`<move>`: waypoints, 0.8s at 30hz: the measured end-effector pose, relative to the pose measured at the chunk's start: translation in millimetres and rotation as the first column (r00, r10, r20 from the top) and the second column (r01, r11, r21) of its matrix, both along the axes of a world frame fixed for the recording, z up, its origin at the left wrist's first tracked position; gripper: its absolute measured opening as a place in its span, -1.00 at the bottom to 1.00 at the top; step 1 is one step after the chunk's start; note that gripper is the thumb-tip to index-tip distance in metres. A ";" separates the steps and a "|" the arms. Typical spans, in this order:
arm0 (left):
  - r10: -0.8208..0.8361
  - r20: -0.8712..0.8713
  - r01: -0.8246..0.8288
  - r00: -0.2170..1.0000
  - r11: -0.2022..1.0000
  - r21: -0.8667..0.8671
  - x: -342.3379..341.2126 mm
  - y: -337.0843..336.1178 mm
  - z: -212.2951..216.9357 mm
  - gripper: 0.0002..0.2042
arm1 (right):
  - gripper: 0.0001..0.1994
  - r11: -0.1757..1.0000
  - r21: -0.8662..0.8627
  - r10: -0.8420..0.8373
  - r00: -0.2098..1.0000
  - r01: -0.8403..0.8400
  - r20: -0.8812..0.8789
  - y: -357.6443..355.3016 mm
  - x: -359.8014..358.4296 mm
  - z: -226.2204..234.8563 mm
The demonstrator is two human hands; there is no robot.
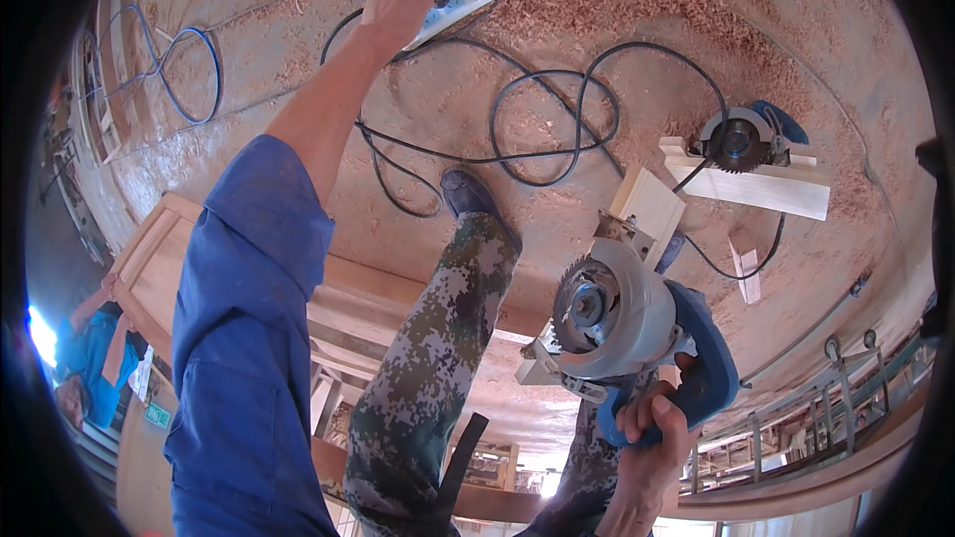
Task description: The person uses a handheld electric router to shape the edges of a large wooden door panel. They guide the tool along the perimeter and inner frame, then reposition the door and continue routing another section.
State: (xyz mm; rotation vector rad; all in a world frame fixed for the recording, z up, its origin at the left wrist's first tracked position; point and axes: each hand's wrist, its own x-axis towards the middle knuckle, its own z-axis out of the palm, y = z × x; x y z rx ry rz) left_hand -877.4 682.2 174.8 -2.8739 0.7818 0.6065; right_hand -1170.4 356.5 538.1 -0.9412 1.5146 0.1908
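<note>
My left hand [398, 5] reaches far out to the sawdust-covered floor and grips one end of a white power strip [456, 2]. A black cable [557, 129] runs from the strip in loose loops across the floor. My right hand [652, 428] is closed around the blue handle of a circular saw [617, 313], held in the air with its toothed blade and grey guard facing me. My leg in camouflage trousers [438, 338] and its dark shoe [468, 194] stand between the two hands.
A second circular saw [741, 139] lies on a pale wooden plank [766, 189] on the floor. A blue cable [184, 70] loops at the left. A wooden door frame [159, 259] lies nearby, with another person in blue [90, 348] beside it. Metal racks [826, 388] stand at the right.
</note>
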 end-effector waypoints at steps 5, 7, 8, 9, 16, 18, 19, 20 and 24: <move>-0.129 0.004 0.129 0.992 0.987 0.094 -3.4 -21.3 9.5 -0.85 | -0.37 1.000 0.002 -0.029 0.999 0.029 -0.028 3.3 3.5 -5.2; -0.097 0.025 0.096 0.995 0.995 0.039 -4.1 -17.2 6.1 -0.86 | -0.37 1.000 0.008 -0.019 0.999 0.019 -0.041 4.4 3.9 -4.9; -0.080 0.035 0.080 0.996 0.997 0.011 -4.8 -15.2 4.4 -0.87 | -0.38 1.000 0.028 -0.010 0.999 0.010 -0.031 4.5 2.6 -3.9; -0.072 0.051 0.072 0.996 0.997 0.005 -6.1 -18.1 5.1 -0.88 | -0.38 0.999 0.040 -0.007 1.000 0.007 -0.017 5.2 1.3 -4.8; -0.145 0.036 0.144 0.989 0.989 0.029 -9.6 -21.6 4.6 -0.89 | -0.39 0.998 0.057 0.024 0.999 -0.023 -0.021 11.4 3.0 -13.5; -0.183 -0.019 0.184 0.983 0.979 0.088 -7.4 -35.4 10.8 -0.89 | -0.40 0.999 0.045 0.019 0.998 -0.017 -0.055 14.0 4.2 -15.7; -0.214 -0.031 0.217 0.976 0.969 0.119 2.2 -46.9 15.6 -0.90 | -0.40 0.999 0.038 0.014 0.998 -0.012 -0.063 15.5 6.5 -19.0; -0.246 -0.044 0.249 0.968 0.957 0.150 7.7 -53.0 19.2 -0.90 | -0.41 0.999 0.045 0.010 0.998 -0.008 -0.055 16.7 6.7 -22.1; -0.212 -0.031 0.214 0.977 0.970 0.116 6.1 -43.2 12.0 -0.90 | -0.42 0.997 0.077 0.024 0.999 -0.021 -0.035 12.0 2.9 -21.4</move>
